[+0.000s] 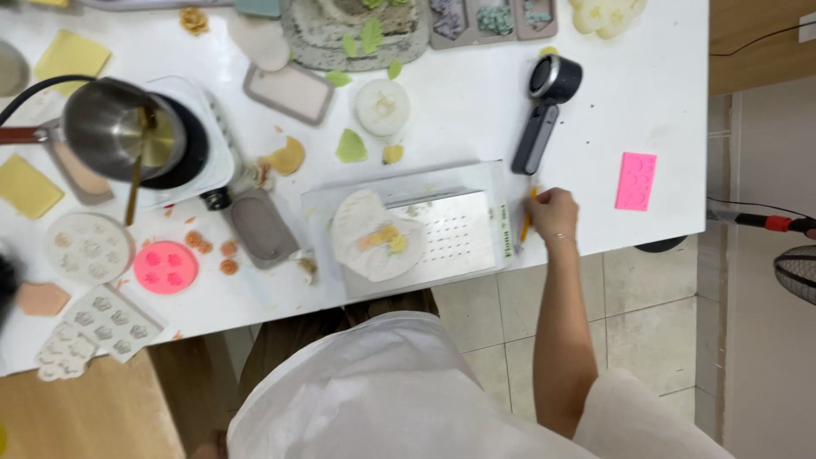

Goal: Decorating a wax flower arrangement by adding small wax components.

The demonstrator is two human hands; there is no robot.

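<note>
My right hand rests at the table's near edge, fingers closed around a thin orange stick-like tool that points down toward the edge. Just left of it lies a clear flat tray holding a white slab with small yellow flowers and a white perforated sheet. A grey hand-held device with a round head lies beyond the hand. My left hand is out of view.
A steel pot stands on a white hot plate at the left. Nearby lie a pink round mould, white flower moulds, grey trays and a pink rectangular mould. A fan stands on the tiled floor to the right.
</note>
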